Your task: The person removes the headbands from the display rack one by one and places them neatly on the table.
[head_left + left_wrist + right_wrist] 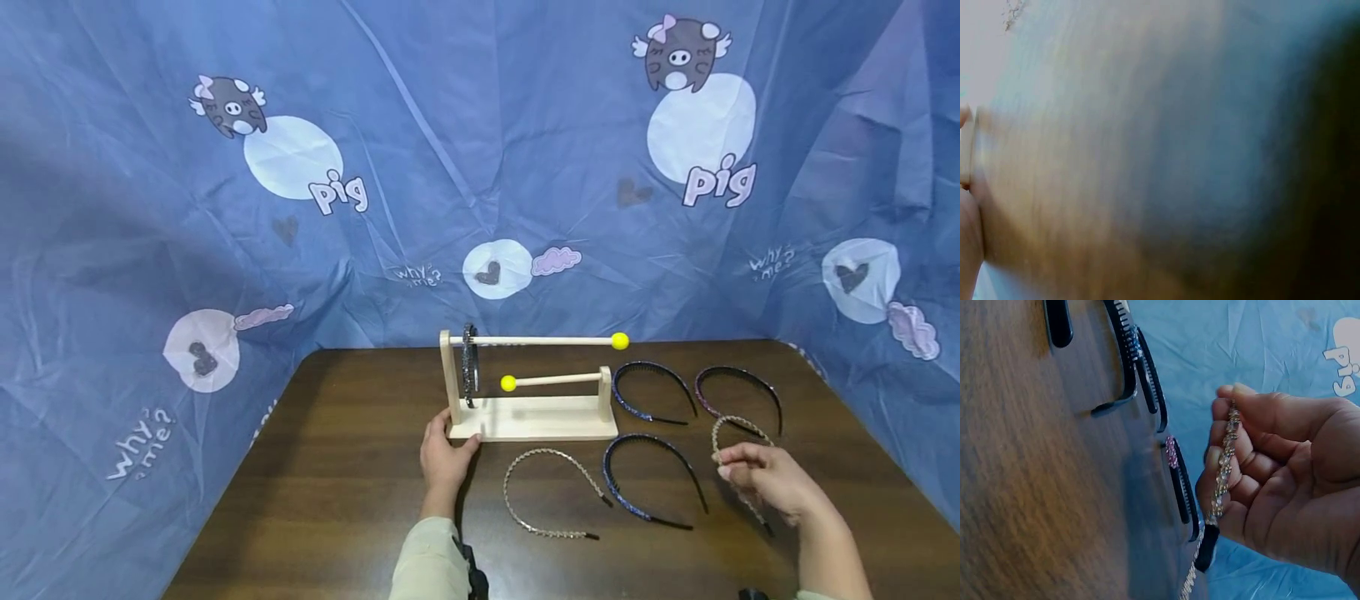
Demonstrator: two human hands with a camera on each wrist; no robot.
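My left hand [444, 460] grips the left end of a wooden display stand [543, 421], thumb at the front edge and fingers at the side. From its longer upper rod [547, 341] hangs a dark sparkly headband [468, 367], close to the left post. To the right, my right hand [776, 482] pinches a beaded gold headband [1227, 450] between thumb and fingers, above the table. The right wrist view shows one black end tip of this band below the fingers. The left wrist view is mostly blurred, with only part of the hand [969, 240] at its left edge.
On the brown table [337, 500] lie another gold headband [551, 451], two blue ones [628, 496] and a pink-purple one [738, 372]. Yellow balls [620, 341] cap the stand's rods. A blue printed cloth [420, 208] hangs behind the table.
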